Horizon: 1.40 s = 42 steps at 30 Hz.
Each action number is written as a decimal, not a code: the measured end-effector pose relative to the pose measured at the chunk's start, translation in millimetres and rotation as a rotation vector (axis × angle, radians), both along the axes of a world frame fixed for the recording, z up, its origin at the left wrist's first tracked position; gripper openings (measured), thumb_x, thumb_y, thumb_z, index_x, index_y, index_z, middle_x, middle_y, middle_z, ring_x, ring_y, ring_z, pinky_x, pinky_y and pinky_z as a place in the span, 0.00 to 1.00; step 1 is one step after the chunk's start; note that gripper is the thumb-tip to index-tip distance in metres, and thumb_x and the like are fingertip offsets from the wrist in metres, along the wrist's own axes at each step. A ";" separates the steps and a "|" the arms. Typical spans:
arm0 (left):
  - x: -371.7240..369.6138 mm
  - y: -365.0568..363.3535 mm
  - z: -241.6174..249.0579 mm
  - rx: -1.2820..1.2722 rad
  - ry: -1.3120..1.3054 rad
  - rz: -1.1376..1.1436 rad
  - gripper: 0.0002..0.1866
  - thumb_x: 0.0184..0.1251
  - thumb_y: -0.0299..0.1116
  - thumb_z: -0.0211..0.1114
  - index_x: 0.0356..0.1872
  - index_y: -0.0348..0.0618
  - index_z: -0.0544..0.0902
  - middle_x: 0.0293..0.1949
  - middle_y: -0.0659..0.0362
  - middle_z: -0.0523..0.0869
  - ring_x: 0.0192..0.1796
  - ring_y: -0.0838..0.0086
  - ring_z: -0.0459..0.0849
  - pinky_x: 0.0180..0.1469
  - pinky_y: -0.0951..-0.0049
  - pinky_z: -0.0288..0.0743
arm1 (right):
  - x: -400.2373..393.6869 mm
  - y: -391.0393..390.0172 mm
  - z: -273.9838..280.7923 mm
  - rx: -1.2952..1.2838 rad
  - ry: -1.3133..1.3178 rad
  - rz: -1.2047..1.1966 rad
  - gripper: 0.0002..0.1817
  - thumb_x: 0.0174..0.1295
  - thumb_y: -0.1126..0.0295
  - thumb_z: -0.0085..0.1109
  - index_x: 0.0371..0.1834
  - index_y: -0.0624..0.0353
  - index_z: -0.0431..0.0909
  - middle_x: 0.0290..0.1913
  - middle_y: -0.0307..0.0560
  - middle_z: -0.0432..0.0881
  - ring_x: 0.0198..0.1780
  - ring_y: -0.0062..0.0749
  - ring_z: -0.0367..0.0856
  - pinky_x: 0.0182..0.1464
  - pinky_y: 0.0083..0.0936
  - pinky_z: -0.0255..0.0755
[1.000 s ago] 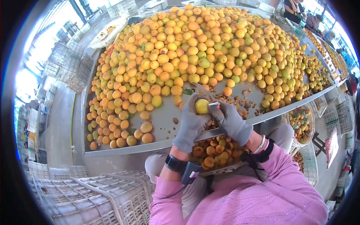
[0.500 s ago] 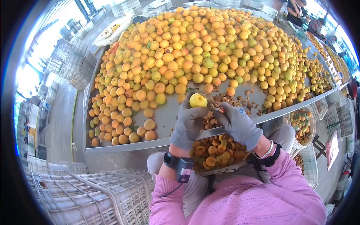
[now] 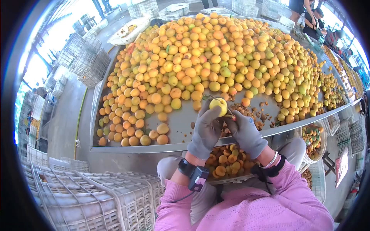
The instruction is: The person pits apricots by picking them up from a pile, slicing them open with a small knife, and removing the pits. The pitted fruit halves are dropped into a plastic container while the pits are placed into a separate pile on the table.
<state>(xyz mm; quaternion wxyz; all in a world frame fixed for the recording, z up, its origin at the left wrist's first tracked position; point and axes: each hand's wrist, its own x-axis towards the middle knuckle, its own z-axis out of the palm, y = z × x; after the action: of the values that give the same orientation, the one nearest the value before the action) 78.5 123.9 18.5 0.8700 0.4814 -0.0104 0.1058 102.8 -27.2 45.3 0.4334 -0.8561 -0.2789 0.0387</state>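
My gloved left hand (image 3: pixel 205 129) is closed around a yellow apricot (image 3: pixel 218 107), which sticks up between thumb and fingers. Close beside it, my gloved right hand (image 3: pixel 246 133) grips a small tool with a red end (image 3: pixel 233 117); its working tip is at the apricot and mostly hidden. Both hands are above the near edge of a metal table (image 3: pixel 175 119). Brown pits and scraps (image 3: pixel 254 114) lie on the table behind my right hand. Below the hands, in front of my lap, a container holds opened apricots (image 3: pixel 227 159).
A large heap of whole apricots (image 3: pixel 208 54) covers much of the table, which has a raised metal rim (image 3: pixel 131 149). White plastic crates (image 3: pixel 96 196) stand at my left. A basket of fruit (image 3: pixel 311 140) is on the right. Another person (image 3: pixel 313 21) sits at the far right.
The view has shifted, so the table sits lower and farther right. My left hand has turned the apricot, and the hole seen earlier in its flesh no longer faces me. Both hands keep their hold.
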 end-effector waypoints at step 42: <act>-28.9 -12.1 32.4 -0.106 -0.160 -0.131 0.14 0.62 0.32 0.68 0.47 0.39 0.81 0.39 0.64 0.82 0.39 0.82 0.79 0.44 0.79 0.74 | -28.8 -27.4 30.6 0.321 0.525 0.285 0.18 0.72 0.60 0.55 0.51 0.66 0.80 0.40 0.38 0.84 0.43 0.15 0.77 0.45 0.20 0.74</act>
<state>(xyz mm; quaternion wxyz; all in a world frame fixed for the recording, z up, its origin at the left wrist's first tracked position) 49.6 111.8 50.9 0.8958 0.4228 -0.1055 0.0872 74.0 -54.6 75.9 0.6098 -0.6902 -0.2771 0.2739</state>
